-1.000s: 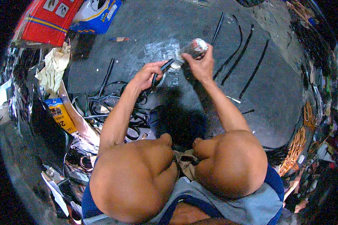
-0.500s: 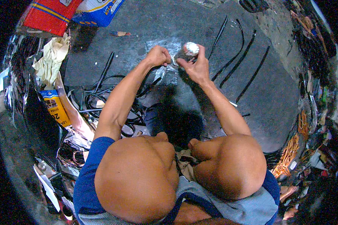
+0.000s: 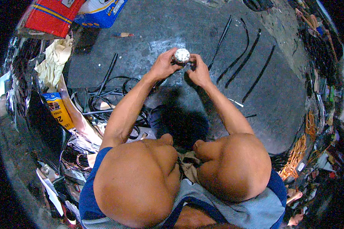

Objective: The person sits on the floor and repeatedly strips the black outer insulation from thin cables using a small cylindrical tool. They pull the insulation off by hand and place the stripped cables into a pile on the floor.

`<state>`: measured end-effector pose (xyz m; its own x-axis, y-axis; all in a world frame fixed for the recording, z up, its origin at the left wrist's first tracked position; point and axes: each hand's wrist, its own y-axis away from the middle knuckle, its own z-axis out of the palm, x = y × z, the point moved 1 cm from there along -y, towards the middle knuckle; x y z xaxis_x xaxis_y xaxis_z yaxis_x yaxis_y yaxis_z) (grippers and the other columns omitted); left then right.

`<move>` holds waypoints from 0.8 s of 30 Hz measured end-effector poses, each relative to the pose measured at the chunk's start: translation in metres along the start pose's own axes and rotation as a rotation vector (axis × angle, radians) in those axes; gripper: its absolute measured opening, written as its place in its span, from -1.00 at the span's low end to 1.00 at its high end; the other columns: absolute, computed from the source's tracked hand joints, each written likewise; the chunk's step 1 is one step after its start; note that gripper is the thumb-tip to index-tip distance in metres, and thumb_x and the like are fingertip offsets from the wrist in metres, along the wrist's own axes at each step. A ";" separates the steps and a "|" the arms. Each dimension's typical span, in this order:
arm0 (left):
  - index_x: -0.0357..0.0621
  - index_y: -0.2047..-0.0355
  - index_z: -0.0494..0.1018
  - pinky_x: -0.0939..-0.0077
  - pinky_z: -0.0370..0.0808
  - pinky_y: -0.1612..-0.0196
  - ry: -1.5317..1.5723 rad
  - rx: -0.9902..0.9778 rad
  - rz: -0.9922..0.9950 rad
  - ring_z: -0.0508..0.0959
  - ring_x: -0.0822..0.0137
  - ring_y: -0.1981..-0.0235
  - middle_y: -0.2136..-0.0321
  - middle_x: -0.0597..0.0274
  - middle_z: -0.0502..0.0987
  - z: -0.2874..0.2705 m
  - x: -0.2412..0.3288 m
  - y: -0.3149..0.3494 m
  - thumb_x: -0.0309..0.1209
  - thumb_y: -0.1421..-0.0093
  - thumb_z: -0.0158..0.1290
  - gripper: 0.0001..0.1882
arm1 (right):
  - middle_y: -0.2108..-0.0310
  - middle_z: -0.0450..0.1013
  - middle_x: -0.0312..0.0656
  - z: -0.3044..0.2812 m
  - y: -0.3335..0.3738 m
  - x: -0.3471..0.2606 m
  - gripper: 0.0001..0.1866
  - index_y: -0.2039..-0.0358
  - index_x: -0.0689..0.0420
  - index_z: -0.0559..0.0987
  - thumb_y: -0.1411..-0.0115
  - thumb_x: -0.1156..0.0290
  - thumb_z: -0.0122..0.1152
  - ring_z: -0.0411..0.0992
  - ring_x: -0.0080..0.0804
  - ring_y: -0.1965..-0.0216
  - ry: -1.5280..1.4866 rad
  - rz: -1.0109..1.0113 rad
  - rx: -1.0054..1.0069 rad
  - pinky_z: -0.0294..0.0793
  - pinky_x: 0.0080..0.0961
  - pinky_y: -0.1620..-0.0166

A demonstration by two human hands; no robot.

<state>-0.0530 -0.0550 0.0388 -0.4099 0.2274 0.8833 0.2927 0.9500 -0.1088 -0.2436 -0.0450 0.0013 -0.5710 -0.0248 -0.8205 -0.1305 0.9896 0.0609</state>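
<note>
A small round container with a white, speckled top (image 3: 182,55) is held above the dark worktop. My left hand (image 3: 165,65) wraps its left side, thumb and fingers closed on it. At its right side, my right hand (image 3: 198,71) has thumb and fingers curled together in a pinch. What lies between those fingertips is too small to make out. Below and beyond my hands, a pale, shiny smear (image 3: 168,46) marks the dark surface.
Several thin black strips (image 3: 239,61) lie to the right. Tangled black strips (image 3: 99,101) lie left of my left forearm. Red (image 3: 51,17) and blue (image 3: 103,13) packages stand at the far left. A cream cloth (image 3: 55,57) and orange strands (image 3: 294,156) edge the space.
The round container has moved left, from my right hand into my left. My left hand has left its pinch near the surface and closed around it; my right hand has shifted slightly left.
</note>
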 end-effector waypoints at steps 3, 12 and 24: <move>-0.26 0.04 0.36 0.29 0.47 0.10 -0.060 0.014 0.057 0.56 0.02 0.14 0.22 -0.06 0.55 0.000 0.008 -0.004 -0.52 0.11 0.30 -0.42 | 0.34 0.56 -0.12 0.012 -0.016 0.032 -0.64 0.17 0.12 0.54 0.06 0.48 0.24 0.53 -0.28 0.29 -0.091 0.303 0.001 0.48 -0.38 0.15; -0.25 0.08 0.38 0.27 0.49 0.13 -0.064 -0.044 0.031 0.58 0.00 0.16 0.26 -0.08 0.57 -0.004 0.006 -0.008 -0.52 0.11 0.31 -0.45 | 0.56 0.48 -0.22 -0.025 -0.015 -0.030 -0.68 0.32 0.12 0.46 0.12 0.55 0.36 0.43 -0.41 0.52 -0.355 0.428 0.183 0.42 -0.41 0.45; -0.28 0.08 0.38 0.26 0.48 0.12 -0.055 -0.053 0.103 0.57 -0.01 0.14 0.24 -0.11 0.56 -0.002 -0.005 -0.011 -0.52 0.12 0.31 -0.45 | 0.59 0.18 -0.40 -0.245 0.036 -0.188 -0.73 0.57 0.04 0.27 -0.11 0.62 0.14 0.13 -0.64 0.56 -0.836 -0.018 0.321 0.15 -0.70 0.43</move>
<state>-0.0525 -0.0669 0.0367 -0.4212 0.3359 0.8425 0.3801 0.9087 -0.1723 -0.3397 -0.0394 0.2972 0.2222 -0.0531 -0.9736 0.1710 0.9852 -0.0147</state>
